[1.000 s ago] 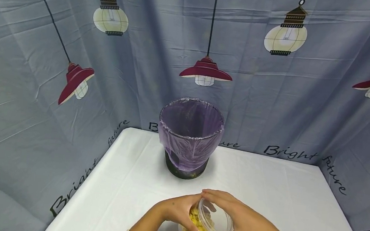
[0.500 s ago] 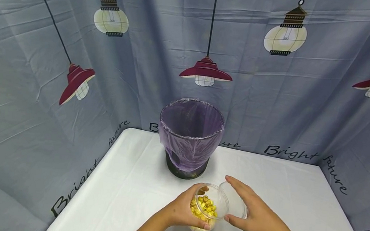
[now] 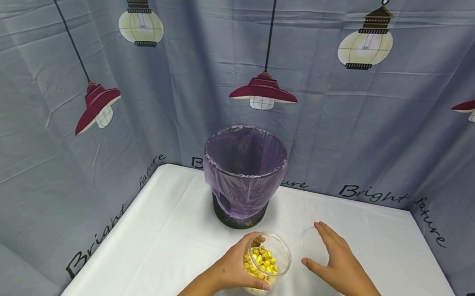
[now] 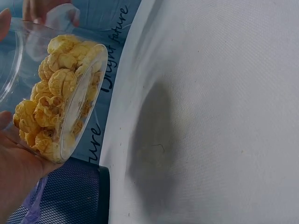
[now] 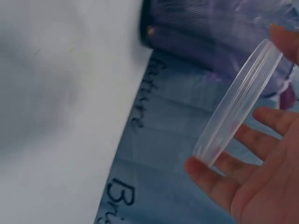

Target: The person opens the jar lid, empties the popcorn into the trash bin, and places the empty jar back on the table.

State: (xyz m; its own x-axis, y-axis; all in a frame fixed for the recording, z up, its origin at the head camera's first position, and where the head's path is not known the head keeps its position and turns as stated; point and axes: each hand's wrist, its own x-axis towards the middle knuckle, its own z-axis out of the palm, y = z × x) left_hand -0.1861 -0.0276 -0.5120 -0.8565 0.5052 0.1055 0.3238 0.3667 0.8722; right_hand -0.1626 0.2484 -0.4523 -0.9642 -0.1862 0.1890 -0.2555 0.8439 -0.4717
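A clear plastic jar (image 3: 267, 268) of yellow popcorn (image 4: 51, 93) is gripped by my left hand (image 3: 236, 267), thumb on the near side. The jar's mouth is uncovered and its base hangs above the table, as the left wrist view shows. To its right, my right hand (image 3: 338, 264) holds a clear round lid (image 5: 238, 100) by its edge between thumb and fingers. In the head view that lid is faint against the white cloth. Jar and lid are apart.
A bin (image 3: 242, 187) with a purple plastic liner stands behind the hands at the table's back edge. White cloth covers the table (image 3: 158, 227). A grey printed curtain (image 3: 177, 63) encloses the back and sides.
The lid came off the jar and moved right and away with my right hand. My left hand raised the jar and shifted it slightly right and forward.
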